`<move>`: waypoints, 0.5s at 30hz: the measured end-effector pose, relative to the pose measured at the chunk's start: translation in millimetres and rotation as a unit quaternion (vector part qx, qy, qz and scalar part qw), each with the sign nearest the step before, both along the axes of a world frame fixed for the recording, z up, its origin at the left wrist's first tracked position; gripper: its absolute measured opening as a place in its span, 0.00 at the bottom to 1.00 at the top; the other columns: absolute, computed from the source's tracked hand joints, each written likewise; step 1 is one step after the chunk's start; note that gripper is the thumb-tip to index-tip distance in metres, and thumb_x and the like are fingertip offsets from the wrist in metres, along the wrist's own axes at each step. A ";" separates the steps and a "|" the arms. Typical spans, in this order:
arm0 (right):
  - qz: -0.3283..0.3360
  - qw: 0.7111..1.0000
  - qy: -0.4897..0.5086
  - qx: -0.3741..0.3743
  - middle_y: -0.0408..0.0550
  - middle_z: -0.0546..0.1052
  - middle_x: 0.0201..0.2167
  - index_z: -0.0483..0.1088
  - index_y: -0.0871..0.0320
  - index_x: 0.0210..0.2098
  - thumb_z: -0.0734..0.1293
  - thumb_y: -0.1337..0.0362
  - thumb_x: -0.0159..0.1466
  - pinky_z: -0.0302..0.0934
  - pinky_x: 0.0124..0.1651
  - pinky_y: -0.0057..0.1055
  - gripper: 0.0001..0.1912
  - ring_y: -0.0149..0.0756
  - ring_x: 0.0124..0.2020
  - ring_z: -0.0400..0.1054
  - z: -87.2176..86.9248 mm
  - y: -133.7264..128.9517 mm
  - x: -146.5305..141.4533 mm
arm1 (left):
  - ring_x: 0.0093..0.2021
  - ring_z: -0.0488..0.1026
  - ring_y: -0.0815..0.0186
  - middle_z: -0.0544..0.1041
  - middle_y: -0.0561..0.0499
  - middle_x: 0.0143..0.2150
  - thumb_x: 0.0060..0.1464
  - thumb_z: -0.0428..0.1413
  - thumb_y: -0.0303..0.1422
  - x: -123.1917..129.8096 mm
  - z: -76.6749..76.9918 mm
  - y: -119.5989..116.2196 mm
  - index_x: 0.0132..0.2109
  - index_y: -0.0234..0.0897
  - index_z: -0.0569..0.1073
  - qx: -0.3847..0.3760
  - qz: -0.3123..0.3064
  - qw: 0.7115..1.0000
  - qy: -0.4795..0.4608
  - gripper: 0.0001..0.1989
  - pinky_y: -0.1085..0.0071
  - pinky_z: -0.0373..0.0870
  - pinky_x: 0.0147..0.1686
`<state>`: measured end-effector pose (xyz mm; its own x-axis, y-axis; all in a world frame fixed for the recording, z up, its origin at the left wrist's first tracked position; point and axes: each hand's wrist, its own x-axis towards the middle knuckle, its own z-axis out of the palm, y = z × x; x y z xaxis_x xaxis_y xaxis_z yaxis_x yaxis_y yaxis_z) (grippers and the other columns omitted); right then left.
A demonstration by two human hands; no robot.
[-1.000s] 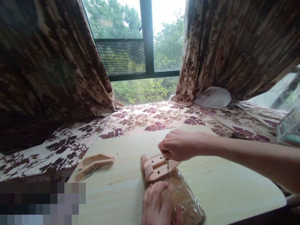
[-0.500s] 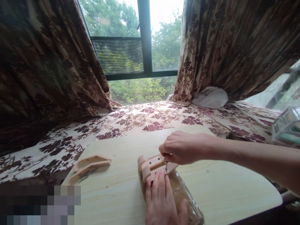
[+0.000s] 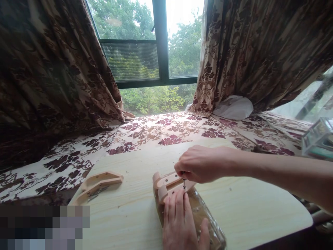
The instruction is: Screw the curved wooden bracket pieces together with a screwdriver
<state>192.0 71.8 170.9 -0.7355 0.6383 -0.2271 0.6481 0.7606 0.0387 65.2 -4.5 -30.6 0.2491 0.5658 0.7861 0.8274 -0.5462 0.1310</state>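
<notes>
My left hand (image 3: 179, 218) lies flat with its fingers stretched out, pressing on a light wooden piece (image 3: 163, 194) with holes in it. That piece sits beside another one (image 3: 168, 180) on top of a brown block wrapped in clear plastic (image 3: 208, 222). Above them my right hand (image 3: 194, 163) is closed around a small screwdriver. Only its thin metal shaft (image 3: 184, 182) shows, upright, with its tip at a hole in the piece near my left fingertips. The handle is hidden in my fist.
On the left of the pale wooden table (image 3: 130, 208) lie angled wooden pieces (image 3: 104, 182) with several small dark metal bits (image 3: 97, 192) beside them. Beyond the table spreads a flowered cloth (image 3: 166, 128). A clear box (image 3: 318, 139) stands at the far right, and a white bag (image 3: 234, 107) by the curtain.
My right hand has shifted very slightly left and its wrist has turned a little. The left hand and the wooden pieces stay almost where they were.
</notes>
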 end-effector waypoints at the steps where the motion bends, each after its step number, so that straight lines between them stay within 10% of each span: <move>1: -0.015 1.000 0.008 -0.005 0.49 0.77 0.30 0.74 0.59 0.36 0.60 0.68 0.61 0.46 0.26 0.29 0.11 0.33 0.28 0.65 -1.2 1.7 1.3 | 0.57 0.63 0.50 0.69 0.39 0.55 0.56 0.48 0.40 0.2 -0.5 0.0 0.53 0.27 0.67 -0.001 0.000 1.000 0.000 0.23 0.53 0.62 0.55; 15: 0.031 0.998 -0.044 0.045 0.51 0.76 0.29 0.72 0.62 0.32 0.59 0.71 0.62 0.42 0.23 0.30 0.10 0.32 0.24 0.65 7.6 -8.9 -8.9 | 0.58 0.62 0.51 0.68 0.41 0.56 0.56 0.48 0.39 -1.1 0.3 -2.4 0.54 0.27 0.67 -0.022 0.002 1.000 0.007 0.23 0.56 0.61 0.55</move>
